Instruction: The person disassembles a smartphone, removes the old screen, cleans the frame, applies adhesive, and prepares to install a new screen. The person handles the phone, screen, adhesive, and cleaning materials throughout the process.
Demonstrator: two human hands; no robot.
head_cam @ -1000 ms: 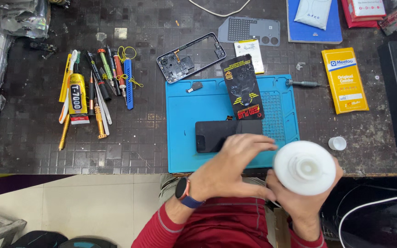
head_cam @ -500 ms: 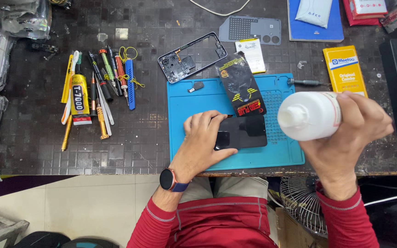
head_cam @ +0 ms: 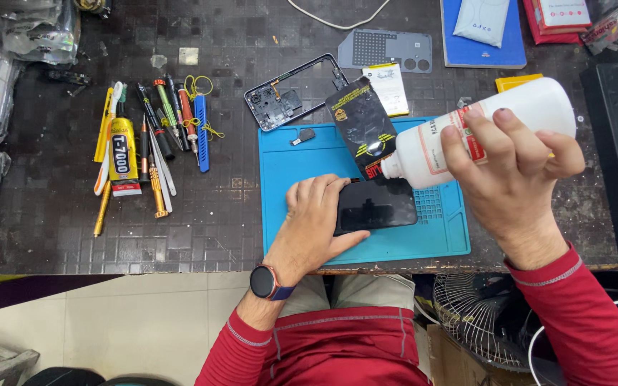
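The left hand (head_cam: 316, 221) lies flat on the left end of a dark phone (head_cam: 377, 207), fingers spread and lightly curled over its edge, pressing it onto the blue work mat (head_cam: 287, 168); the hand hides that end of the phone, so only the glossy right part of it shows. The right hand (head_cam: 513, 171) is wrapped around a white plastic squeeze bottle (head_cam: 452, 139), held tilted with its narrow nozzle pointing down and left, just above the phone's upper edge; whether the tip touches the phone cannot be made out, and the fingers cover much of the bottle's label. A black pouch with yellow stripes (head_cam: 361, 129) lies at an angle across the mat's top edge, its lower corner hidden behind the nozzle. Beyond it on the dark desk (head_cam: 73, 214) sit an empty phone frame (head_cam: 291, 93), a grey back cover (head_cam: 388, 48) and a small white card (head_cam: 389, 87). A yellow box (head_cam: 518, 82) is almost wholly hidden behind the bottle. To the left lies a row of screwdrivers and prying tools (head_cam: 169, 121) with a yellow glue tube (head_cam: 123, 154). A smartwatch (head_cam: 265, 281) sits on the left wrist. Plastic bags at the left edge and a black unit at the right are cut off by the frame, and a wire fan grille (head_cam: 466, 322) shows below the desk.
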